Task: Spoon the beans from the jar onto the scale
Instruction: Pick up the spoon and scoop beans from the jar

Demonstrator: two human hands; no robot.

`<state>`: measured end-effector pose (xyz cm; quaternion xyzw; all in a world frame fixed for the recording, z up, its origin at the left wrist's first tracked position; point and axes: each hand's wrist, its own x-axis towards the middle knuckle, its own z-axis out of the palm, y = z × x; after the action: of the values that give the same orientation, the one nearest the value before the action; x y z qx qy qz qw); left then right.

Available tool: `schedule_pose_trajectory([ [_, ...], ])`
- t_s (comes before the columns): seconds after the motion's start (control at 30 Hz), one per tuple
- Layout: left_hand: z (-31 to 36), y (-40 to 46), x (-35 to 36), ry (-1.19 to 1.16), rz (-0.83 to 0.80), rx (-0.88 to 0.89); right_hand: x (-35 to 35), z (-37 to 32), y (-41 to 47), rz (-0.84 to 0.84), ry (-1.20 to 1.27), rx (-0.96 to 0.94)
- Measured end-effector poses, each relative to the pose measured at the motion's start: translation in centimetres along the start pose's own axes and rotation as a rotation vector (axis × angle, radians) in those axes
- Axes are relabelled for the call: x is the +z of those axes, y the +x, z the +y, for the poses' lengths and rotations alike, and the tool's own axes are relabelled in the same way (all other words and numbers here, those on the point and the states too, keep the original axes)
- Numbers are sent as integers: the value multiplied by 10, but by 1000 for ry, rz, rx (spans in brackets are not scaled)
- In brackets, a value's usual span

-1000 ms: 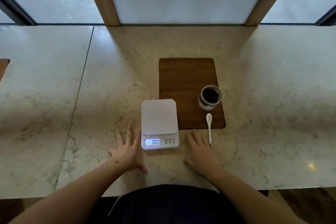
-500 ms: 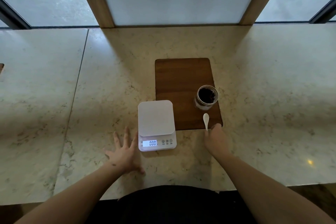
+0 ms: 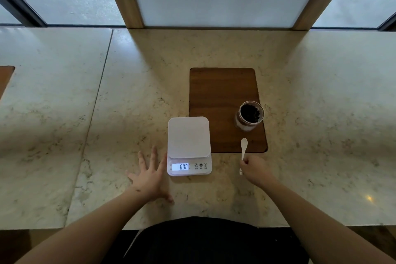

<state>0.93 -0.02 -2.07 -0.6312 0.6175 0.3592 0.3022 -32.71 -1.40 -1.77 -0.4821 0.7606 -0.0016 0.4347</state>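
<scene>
A white kitchen scale [image 3: 188, 137] sits on the marble counter with a bare platform and a lit display reading 000. An open glass jar [image 3: 250, 114] of dark beans stands on the near right corner of a wooden board [image 3: 218, 100]. A white spoon [image 3: 243, 146] lies with its bowl on the board's front edge, pointing away from me. My right hand [image 3: 255, 169] is closed around the spoon's handle. My left hand [image 3: 150, 174] rests flat on the counter just left of the scale, fingers spread, holding nothing.
The marble counter [image 3: 321, 113] runs wide to both sides, with a seam at the left. A window with wooden posts backs it. Another wooden board's corner [image 3: 5, 79] shows at the far left edge. The counter's front edge is near my body.
My right hand moved from flat on the counter over to the spoon and closed on its handle. The left hand stayed beside the scale.
</scene>
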Motion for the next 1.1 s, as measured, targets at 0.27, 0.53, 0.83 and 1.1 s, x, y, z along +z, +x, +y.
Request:
schedule_pose_trajectory([
  [0.27,-1,1,1,-16,-1,4,-30,-17,-18,26,92,-90],
  [0.53,-2,4,4,-23,7,-6,-104,-70,-27,331,-53,-294],
  [0.83,-1,1,1,-27,9,6,-120,-61,3,472,-346,-162],
  [1.1,-2,3,5,-72,58,18,-123,-57,7,521,-379,-121],
])
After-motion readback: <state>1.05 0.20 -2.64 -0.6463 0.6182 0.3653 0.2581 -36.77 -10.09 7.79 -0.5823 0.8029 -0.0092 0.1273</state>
